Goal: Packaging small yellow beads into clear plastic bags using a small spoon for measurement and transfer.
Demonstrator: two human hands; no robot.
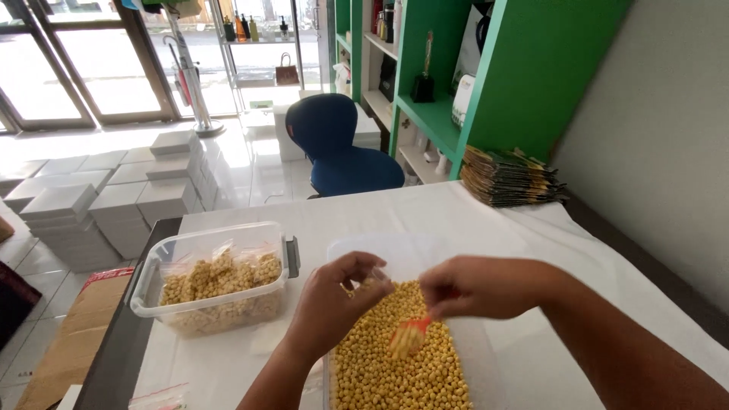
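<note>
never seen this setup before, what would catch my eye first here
The tray of yellow pellets at the bottom centre, where the right hand holds an orange scoop beside the left hand. To its left sits a clear tub of filled bags; green shelves rise behind.

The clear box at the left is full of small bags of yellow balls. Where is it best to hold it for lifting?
Probably by the two short ends of the clear plastic box, under the rim, one hand from each side. The dark latch handle on its right end marks one grip; the open top and flaring walls give little hold elsewhere.
</note>
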